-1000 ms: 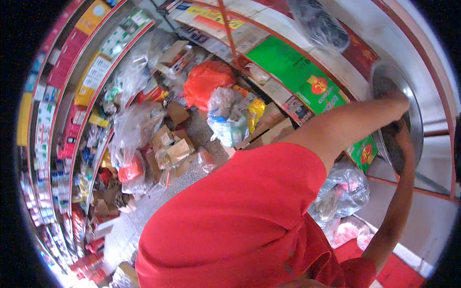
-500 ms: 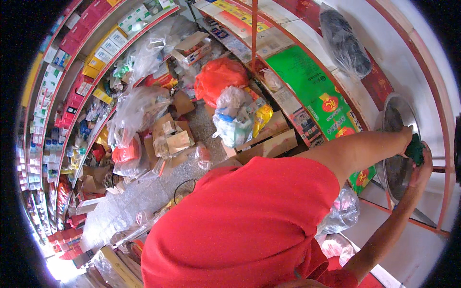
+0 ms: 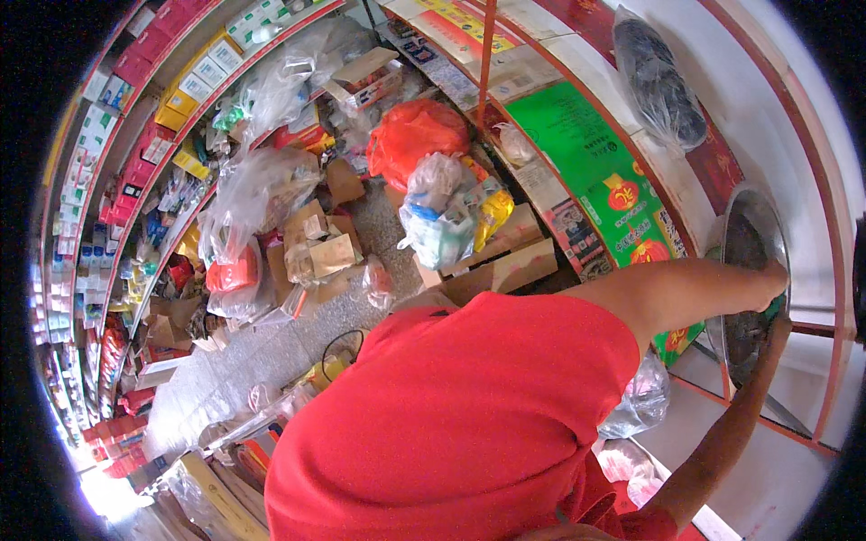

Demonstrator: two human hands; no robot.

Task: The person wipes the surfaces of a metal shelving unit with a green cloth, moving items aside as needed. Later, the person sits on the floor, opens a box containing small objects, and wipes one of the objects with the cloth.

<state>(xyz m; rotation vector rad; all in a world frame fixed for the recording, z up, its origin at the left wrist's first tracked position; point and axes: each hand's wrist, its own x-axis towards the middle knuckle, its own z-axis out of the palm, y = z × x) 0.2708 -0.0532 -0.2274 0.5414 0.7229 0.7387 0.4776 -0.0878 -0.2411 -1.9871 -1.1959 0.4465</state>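
I see both hands at the round metal bowl (image 3: 749, 243), upright on the shelf at far right. Left hand (image 3: 774, 273) touches its rim; right hand (image 3: 778, 326) below. Grips: cannot tell.

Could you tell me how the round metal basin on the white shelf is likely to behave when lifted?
The round metal basin looks thin and rigid, so probably light and stiff. Its shiny surface may be slippery. Both hands are at its rim, and its round shape may let it tip.
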